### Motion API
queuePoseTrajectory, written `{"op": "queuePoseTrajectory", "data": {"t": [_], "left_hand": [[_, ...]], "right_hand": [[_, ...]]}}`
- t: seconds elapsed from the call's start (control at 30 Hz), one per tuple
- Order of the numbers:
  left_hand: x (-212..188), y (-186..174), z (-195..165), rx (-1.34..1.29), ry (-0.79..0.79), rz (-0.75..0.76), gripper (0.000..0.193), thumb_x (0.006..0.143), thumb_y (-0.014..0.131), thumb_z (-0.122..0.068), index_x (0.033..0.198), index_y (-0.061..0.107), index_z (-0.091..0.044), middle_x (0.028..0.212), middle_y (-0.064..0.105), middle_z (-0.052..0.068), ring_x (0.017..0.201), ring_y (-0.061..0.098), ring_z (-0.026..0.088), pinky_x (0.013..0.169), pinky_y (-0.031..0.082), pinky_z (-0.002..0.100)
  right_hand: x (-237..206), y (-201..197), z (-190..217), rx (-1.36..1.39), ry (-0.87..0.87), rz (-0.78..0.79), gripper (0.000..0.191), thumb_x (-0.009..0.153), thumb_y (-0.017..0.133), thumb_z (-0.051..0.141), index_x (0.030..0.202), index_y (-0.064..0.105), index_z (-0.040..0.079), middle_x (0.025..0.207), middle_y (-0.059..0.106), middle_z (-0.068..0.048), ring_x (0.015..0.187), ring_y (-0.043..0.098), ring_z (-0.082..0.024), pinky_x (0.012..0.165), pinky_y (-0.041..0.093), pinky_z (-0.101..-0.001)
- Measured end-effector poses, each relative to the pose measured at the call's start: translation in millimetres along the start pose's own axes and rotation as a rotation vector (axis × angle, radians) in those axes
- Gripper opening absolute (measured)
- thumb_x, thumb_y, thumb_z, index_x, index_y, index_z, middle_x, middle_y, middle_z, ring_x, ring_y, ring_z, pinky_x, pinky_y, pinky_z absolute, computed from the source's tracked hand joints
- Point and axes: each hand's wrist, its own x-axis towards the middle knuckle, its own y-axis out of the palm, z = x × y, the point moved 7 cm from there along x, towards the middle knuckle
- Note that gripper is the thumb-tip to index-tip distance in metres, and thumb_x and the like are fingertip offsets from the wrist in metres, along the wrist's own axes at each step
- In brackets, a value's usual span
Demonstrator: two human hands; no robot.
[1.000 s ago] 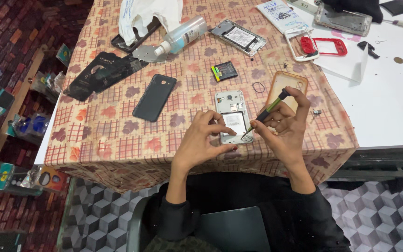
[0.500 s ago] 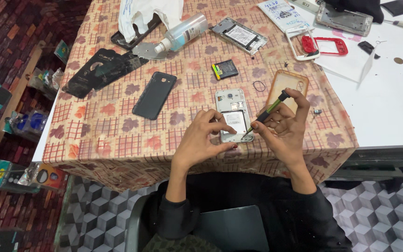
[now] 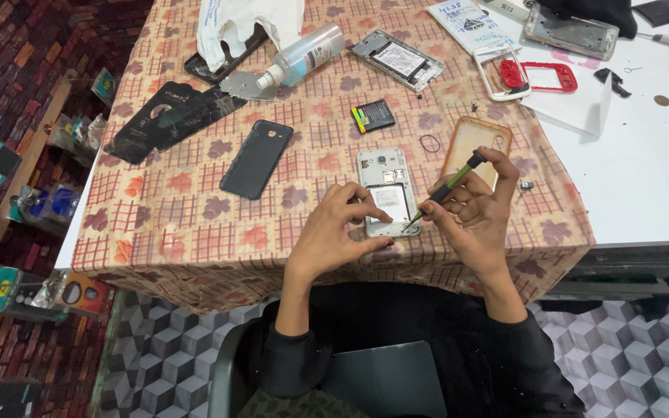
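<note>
An opened phone (image 3: 385, 192) lies on the worktop (image 3: 195, 224) near its near edge, with the left hand (image 3: 334, 236) touching its left side and the right hand (image 3: 474, 217) at its right, holding a screwdriver (image 3: 444, 190) whose tip meets the phone's near right corner. Just beyond the right hand lies a phone case (image 3: 474, 143). Left of the opened phone lies a back cover (image 3: 257, 158), and farther left a flat packet (image 3: 166, 118). Behind the phone sits a small battery (image 3: 373, 116), and beyond that a second opened phone (image 3: 396, 59). A bottle (image 3: 303, 54) lies on its side at the far left, beside a bag (image 3: 245, 23).
</note>
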Motion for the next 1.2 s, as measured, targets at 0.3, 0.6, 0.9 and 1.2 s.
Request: {"op": "queuePoseTrajectory", "data": {"t": [0.3, 0.6, 0.9, 1.2], "left_hand": [[1, -2, -3, 0.004, 0.022, -0.006, 0.034, 0.070, 0.088, -0.037, 0.099, 0.083, -0.019, 0.102, 0.061, 0.001, 0.103, 0.057, 0.022, 0.092, 0.050, 0.036], [1, 2, 1, 0.002, -0.013, 0.012, 0.036, 0.069, 0.088, -0.038, 0.099, 0.083, -0.020, 0.102, 0.062, 0.000, 0.102, 0.057, 0.021, 0.091, 0.052, 0.035], [1, 1, 0, -0.004, -0.012, 0.011, 0.035, 0.071, 0.087, -0.038, 0.100, 0.083, -0.019, 0.103, 0.061, 0.001, 0.104, 0.057, 0.021, 0.090, 0.053, 0.035], [1, -1, -5, 0.014, 0.012, -0.005, 0.034, 0.071, 0.087, -0.038, 0.098, 0.083, -0.018, 0.103, 0.060, 0.002, 0.103, 0.057, 0.022, 0.088, 0.053, 0.036]], "right_hand": [[1, -1, 3, -0.022, -0.010, 0.000, 0.084, 0.096, 0.071, -0.011, 0.154, 0.016, 0.015, 0.116, 0.062, -0.019, 0.102, 0.070, -0.021, 0.086, 0.066, -0.0329], [1, -1, 0, -0.005, -0.009, 0.005, 0.086, 0.094, 0.073, -0.012, 0.154, 0.017, 0.015, 0.114, 0.063, -0.019, 0.100, 0.071, -0.020, 0.086, 0.066, -0.0325], [-3, 3, 5, -0.119, -0.084, 0.036, 0.085, 0.094, 0.074, -0.012, 0.152, 0.018, 0.015, 0.114, 0.063, -0.018, 0.102, 0.070, -0.021, 0.089, 0.062, -0.0326], [-9, 2, 6, -0.163, -0.231, 0.106, 0.082, 0.091, 0.076, -0.010, 0.147, 0.023, 0.019, 0.113, 0.063, -0.018, 0.100, 0.070, -0.023, 0.090, 0.063, -0.0346]]}}
